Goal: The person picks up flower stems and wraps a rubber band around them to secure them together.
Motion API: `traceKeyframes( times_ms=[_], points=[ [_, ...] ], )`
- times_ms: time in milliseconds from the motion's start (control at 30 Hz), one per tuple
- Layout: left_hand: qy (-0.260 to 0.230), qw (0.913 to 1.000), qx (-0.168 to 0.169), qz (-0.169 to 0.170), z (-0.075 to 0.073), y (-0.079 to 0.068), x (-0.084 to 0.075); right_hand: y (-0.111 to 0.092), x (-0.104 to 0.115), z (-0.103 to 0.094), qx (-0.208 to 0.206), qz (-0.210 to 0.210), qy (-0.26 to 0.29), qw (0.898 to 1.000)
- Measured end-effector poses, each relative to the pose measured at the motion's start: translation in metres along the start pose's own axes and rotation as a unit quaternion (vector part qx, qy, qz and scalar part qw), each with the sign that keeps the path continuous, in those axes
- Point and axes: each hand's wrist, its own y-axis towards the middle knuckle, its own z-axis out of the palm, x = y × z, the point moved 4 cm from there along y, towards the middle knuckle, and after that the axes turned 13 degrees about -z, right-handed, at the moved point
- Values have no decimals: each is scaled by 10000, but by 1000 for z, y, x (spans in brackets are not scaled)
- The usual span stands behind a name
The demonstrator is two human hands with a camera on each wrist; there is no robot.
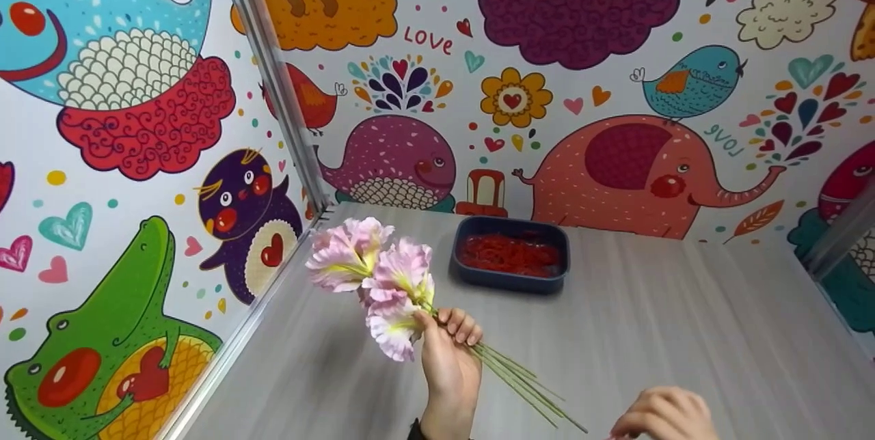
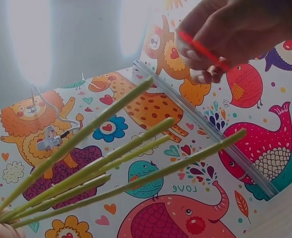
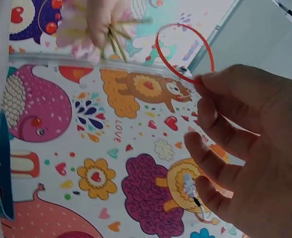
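Note:
My left hand (image 1: 452, 368) grips a bunch of artificial flowers (image 1: 403, 272) with frilly pink and pale yellow petals, its fingers curled round the stems just below the blooms. The thin green stems (image 2: 86, 161) fan out past the hand, their cut ends pointing toward my right hand. Between thumb and index finger, my right hand (image 3: 250, 129) pinches a red rubber band (image 2: 200, 48), which hangs as a loose ring in the right wrist view. The band is apart from the stems. In the head view the right hand is partly cut off at the bottom edge.
A dark blue container (image 1: 509, 281) holding many red rubber bands (image 1: 509, 255) stands at the back of the grey table (image 1: 649, 317). Walls with cartoon animals (image 1: 608, 173) close off the back and left, joined by a metal corner strip (image 1: 277, 78).

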Motion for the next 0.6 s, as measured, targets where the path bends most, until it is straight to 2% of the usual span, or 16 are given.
traceKeyframes(
  times_ms=[133,400,600],
  points=[
    [-62,10000,41,-21,4,-1,1,0,9,10,13,12,-40,10000],
    [-74,9998,88,-136,9,-6,9,10,14,14,469,182,221,9985],
    [-75,9996,61,-251,9,-11,13,16,8,17,460,-37,466,9978]
  ],
)
